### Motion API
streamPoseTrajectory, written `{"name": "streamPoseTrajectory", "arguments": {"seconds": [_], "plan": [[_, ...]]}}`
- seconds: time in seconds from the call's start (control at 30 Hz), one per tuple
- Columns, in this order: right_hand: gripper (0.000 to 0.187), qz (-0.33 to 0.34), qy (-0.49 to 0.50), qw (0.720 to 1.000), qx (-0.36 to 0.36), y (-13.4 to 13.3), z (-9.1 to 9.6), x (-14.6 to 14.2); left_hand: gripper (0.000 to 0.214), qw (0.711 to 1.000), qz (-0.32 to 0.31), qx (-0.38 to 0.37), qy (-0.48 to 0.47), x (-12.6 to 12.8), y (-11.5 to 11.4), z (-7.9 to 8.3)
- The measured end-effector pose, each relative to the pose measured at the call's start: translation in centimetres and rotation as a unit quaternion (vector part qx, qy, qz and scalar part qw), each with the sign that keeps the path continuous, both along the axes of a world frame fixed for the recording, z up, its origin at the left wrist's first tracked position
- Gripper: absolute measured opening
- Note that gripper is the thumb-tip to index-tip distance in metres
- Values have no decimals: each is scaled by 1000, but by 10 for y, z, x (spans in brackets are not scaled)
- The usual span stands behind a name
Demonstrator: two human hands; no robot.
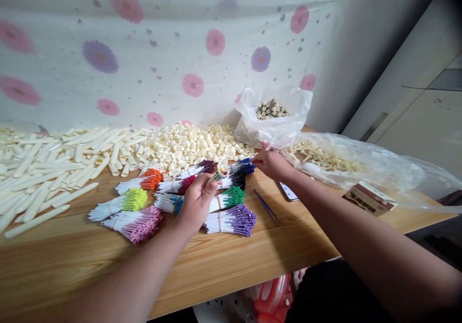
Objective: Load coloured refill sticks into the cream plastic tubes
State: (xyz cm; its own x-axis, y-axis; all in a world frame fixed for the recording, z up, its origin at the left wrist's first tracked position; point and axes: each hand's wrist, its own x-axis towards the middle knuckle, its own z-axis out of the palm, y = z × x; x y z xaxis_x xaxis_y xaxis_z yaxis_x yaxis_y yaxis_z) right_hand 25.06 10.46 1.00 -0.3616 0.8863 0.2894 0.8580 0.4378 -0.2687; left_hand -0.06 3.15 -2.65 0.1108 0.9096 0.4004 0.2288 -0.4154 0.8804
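Note:
My left hand (197, 200) is closed around a cream pen barrel (219, 174) whose round end shows coloured refill tips. It hovers over bundles of pen refills (231, 219) in purple, green, pink, yellow, orange, red and blue on the wooden table (90, 260). My right hand (271, 163) reaches toward the blue refill bundle (243, 167), fingers curled in a pinch; what they hold is hidden.
Heaps of cream pen barrels (39, 169) and ribbed grips (187, 145) cover the back left. A white bag of parts (272, 116), a clear bag (346, 161), a small box (368, 198), a phone (288, 191) and blue tweezers (266, 205) lie right.

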Motion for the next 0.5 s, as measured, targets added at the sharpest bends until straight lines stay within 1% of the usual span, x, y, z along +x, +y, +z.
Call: {"name": "streamPoseTrajectory", "arguments": {"seconds": [0.1, 0.2, 0.37, 0.5], "plan": [[18, 12, -17, 1000, -9, 13, -14, -12, 35, 1000, 0, -3, 2, -1, 1, -1], [17, 23, -31, 999, -16, 20, -23, -19, 37, 1000, 4, -7, 17, -2, 1, 1], [16, 24, -23, 999, -24, 23, -30, -20, 41, 1000, 6, -16, 20, -2, 0, 1], [13, 17, 25, 999, -39, 27, -32, -18, 41, 999, 9, -38, 2, -1, -1, 1]]}}
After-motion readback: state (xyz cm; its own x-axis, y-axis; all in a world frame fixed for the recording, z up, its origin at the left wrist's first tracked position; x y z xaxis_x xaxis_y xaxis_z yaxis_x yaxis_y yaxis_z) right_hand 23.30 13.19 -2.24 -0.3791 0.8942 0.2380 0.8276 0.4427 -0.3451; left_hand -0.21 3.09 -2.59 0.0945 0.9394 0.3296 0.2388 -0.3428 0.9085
